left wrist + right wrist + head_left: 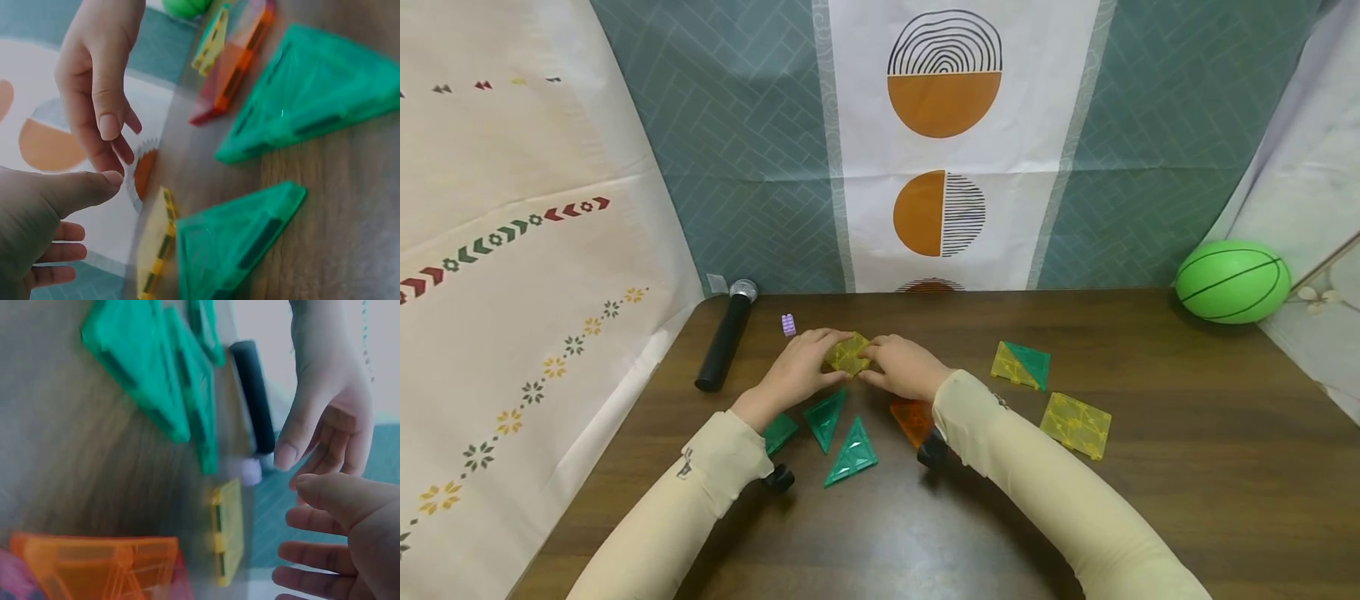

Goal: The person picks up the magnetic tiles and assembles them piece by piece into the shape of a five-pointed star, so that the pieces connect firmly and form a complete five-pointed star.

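A yellow translucent tile (847, 354) lies on the table, seen between my two hands in the head view. My left hand (801, 364) is just to its left and my right hand (906, 367) just to its right. Both wrist views show the hands held above the tabletop, fingers loosely extended, fingertips near each other and no piece between them. In the left wrist view the yellow tile (156, 247) rests flat, apart from the fingers. Closer to me are green triangular tiles (852, 454) and an orange triangular tile (912, 419), partly hidden by my right wrist.
To the right lie a yellow-and-green square (1021, 364) and a larger yellow square (1077, 425). A black microphone (727, 340) and a small purple block (787, 324) stand at the back left. A green ball (1232, 282) sits at the far right corner.
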The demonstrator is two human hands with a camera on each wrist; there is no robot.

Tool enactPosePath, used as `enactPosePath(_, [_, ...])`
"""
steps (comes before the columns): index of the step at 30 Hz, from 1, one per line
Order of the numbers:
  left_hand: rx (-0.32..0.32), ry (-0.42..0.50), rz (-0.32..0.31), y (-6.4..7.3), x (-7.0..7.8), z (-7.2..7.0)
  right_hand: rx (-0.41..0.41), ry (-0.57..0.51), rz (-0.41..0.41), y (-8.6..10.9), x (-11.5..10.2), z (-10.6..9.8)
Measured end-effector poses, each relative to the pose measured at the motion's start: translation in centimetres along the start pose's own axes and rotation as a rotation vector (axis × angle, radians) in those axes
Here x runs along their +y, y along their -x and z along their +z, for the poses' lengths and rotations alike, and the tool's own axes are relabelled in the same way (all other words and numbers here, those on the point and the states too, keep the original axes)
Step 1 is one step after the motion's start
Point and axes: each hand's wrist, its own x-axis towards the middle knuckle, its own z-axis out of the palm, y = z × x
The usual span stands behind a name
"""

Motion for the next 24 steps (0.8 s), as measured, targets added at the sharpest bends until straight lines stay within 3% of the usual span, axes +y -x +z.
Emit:
enactPosePath(5, [0.008, 0.0, 0.054, 1.7, 1.1, -0.7, 0.023, -0.046, -0.047, 2.3, -1.0, -0.4])
enactPosePath(13, [-0.029, 0.017, 0.048, 4.4, 1.8, -1.1, 0.064, -0.075, -0.121, 5.4, -2.6, 0.0])
enactPosePath(19, [-0.067, -0.002, 0.068, 5.9, 1.9, -1.1, 0.062, -0.077, -0.166, 6.9, -3.3, 1.3])
enactPosePath(24, [-0.047, -0.015, 0.119, 6.8, 1.6, -0.5, 0.073, -0.053, -0.185, 7.6, -3.6, 2.1])
